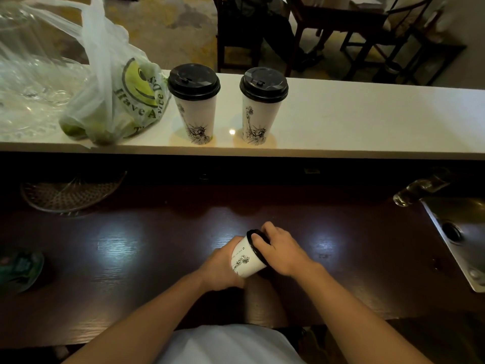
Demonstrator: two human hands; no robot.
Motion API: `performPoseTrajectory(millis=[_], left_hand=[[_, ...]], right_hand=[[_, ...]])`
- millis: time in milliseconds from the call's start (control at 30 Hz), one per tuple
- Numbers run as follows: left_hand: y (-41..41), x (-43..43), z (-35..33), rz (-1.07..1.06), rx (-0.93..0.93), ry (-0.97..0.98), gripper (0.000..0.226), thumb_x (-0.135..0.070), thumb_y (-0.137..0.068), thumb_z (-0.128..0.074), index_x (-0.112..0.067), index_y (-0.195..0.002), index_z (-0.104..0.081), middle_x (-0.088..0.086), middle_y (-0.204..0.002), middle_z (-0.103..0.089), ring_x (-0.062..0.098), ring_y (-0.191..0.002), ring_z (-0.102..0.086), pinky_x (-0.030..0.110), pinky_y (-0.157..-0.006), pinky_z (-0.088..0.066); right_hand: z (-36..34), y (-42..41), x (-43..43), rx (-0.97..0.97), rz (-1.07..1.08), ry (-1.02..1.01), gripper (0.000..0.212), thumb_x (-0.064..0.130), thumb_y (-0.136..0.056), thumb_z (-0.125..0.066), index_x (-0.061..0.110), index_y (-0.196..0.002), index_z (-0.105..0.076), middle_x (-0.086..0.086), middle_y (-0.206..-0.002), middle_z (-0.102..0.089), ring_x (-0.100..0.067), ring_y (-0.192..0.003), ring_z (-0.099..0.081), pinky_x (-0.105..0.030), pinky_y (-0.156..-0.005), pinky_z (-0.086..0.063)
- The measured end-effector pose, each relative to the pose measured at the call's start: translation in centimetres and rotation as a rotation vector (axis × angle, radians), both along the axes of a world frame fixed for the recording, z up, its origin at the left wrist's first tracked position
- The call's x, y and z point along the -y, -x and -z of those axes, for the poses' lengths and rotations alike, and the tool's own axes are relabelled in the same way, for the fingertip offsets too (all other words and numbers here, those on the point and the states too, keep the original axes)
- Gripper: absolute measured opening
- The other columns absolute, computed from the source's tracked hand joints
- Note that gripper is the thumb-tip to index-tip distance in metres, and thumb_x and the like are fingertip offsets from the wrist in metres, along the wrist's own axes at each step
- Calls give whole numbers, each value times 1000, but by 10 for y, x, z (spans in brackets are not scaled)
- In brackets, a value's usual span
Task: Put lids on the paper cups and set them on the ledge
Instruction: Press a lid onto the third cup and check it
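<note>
The ledge (367, 122) at 12 o'clock carries 2 lidded cups (195, 106), while the left hand (220, 269) grips the 3rd cup (246, 258), its mouth tilted toward 1 o'clock, and the right hand (283, 253) curls over its lid (258, 239), apparently pressing.

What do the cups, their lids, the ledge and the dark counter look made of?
Cups: matte white paper, it seems, with printed line drawings; the held cup looks the same. Lids: probably black plastic, slight sheen, moulded sip tab. Ledge: glossy white, stone or laminate, reflecting the cups. Counter: dark varnished wood, grain showing under glare.
</note>
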State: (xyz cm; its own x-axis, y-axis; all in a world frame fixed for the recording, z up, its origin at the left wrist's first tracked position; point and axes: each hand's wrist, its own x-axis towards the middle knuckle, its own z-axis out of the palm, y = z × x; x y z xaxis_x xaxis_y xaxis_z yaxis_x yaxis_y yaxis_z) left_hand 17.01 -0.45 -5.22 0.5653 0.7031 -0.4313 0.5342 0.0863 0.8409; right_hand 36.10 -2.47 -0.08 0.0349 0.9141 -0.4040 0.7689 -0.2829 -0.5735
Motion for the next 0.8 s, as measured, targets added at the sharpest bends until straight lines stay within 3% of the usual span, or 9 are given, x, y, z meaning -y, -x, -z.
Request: performPoseTrajectory(millis=[100, 200, 267, 400, 500, 600, 700, 800], left_hand=[[-1, 0, -2, -9, -6, -35, 82, -9, -60, -84, -36, -129, -47, -9, -100, -65, 0, -77, -65, 11, -57, -47], [4, -5, -2, 24, 13, 54, 79, -3, -59, -82, -36, -123, -48, -4, -100, -64, 8, -69, -65, 20, -49, -49], [7, -9, -2, 47, 47, 109, 76, 2, -59, -80, -32, -120, -50, -3, -99, -63, 8, -74, -64, 26, -49, -51], [8, -13, -2, 118, 110, 129, 77, 7, -59, -83, -18, -124, -51, 0, -104, -64, 5, -91, -64, 29, -71, -59], [7, -13, -2, 122, 148, 157, 78, 11, -60, -84, -16, -126, -51, -2, -105, -65, 1, -92, -64, 27, -76, -57], [7, -12, 4, 54, 185, 140, 84, 0, -55, -89, -21, -127, -52, 7, -117, -65, 10, -103, -64, 30, -83, -58], [7, -11, 8, -12, 214, 147, 82, 1, -58, -89, -25, -127, -51, 6, -119, -66, 19, -111, -65, 37, -87, -59], [3, -10, 6, -17, 244, 175, 79, 6, -62, -85, -19, -128, -51, 8, -117, -68, 22, -111, -67, 40, -87, -60]], right_hand=[[-3, 2, -2, -4, 13, 3, 55, 73, -83, -32, 20, -92, -46, -1, -96, -55, -23, -87, -57, -47, -80, -53], [-4, 2, 1, 4, -46, -10, 49, 68, -86, -34, 21, -93, -45, 2, -94, -53, -21, -86, -56, -45, -79, -52], [-5, 0, 3, 12, -99, -37, 46, 66, -88, -35, 22, -98, -46, 2, -97, -53, -20, -88, -55, -43, -79, -51], [-10, -5, 3, 6, -202, -114, 52, 68, -84, -34, 24, -108, -48, 3, -104, -54, -18, -92, -57, -42, -80, -52], [-10, -9, 2, -16, -243, -136, 52, 67, -85, -37, 26, -114, -52, 6, -106, -53, -15, -95, -57, -38, -82, -51], [-3, -8, 0, -234, 12, -141, 42, 60, -91, -42, 31, -113, -62, 6, -102, -60, -6, -91, -60, -29, -80, -48], [2, -3, 2, -615, 399, 15, 29, 40, -104, -43, 25, -109, -68, -9, -80, -61, -13, -55, -55, -28, -46, -41], [11, 1, 12, -715, 432, 19, 25, 32, -105, -48, 24, -117, -68, -17, -85, -64, -22, -59, -56, -28, -40, -40]])
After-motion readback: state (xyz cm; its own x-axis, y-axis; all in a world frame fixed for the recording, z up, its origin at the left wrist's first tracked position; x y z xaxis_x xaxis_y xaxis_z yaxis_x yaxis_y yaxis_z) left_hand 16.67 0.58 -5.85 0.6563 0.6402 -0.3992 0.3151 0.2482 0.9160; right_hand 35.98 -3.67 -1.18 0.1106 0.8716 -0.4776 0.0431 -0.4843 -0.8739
